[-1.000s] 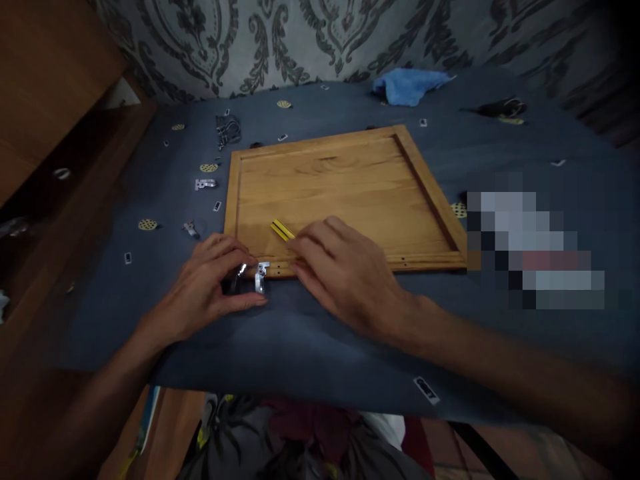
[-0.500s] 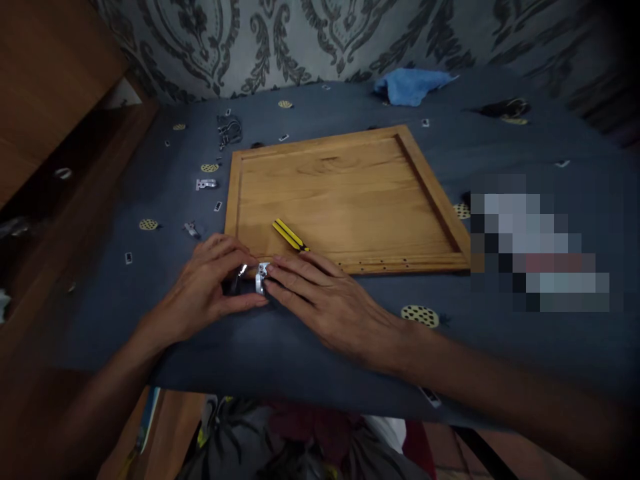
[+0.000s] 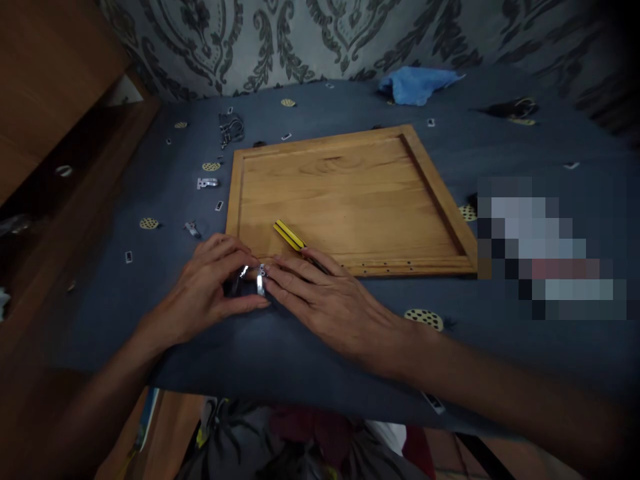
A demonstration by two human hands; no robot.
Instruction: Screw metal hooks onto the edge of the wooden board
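At the near left edge of a wooden panel door (image 3: 330, 200) is a silver cabinet hinge (image 3: 261, 283). My left hand (image 3: 205, 290) curves around it, thumb close to its lower end and fingertips on the door's edge. My right hand (image 3: 330, 300) presses its fingertips on the hinge from the right, its fingers fairly straight. A second shiny metal piece (image 3: 243, 271) shows beside the hinge, partly hidden by my left fingers. Just beyond my right hand, a yellow-and-black handled tool (image 3: 289, 235) rests on the door, its dark end partly under my index finger.
Left of the door lie another silver hinge (image 3: 208, 183), a smaller metal piece (image 3: 192, 230) and a clear packet (image 3: 231, 130). A blue cloth (image 3: 420, 85) is at the back. A dark object (image 3: 513, 108) lies far right. Wooden furniture (image 3: 60, 87) borders the left side.
The hinge has turned slightly under my fingertips. My right index finger has shifted a little, showing more of the tool's dark end. The view has moved slightly.
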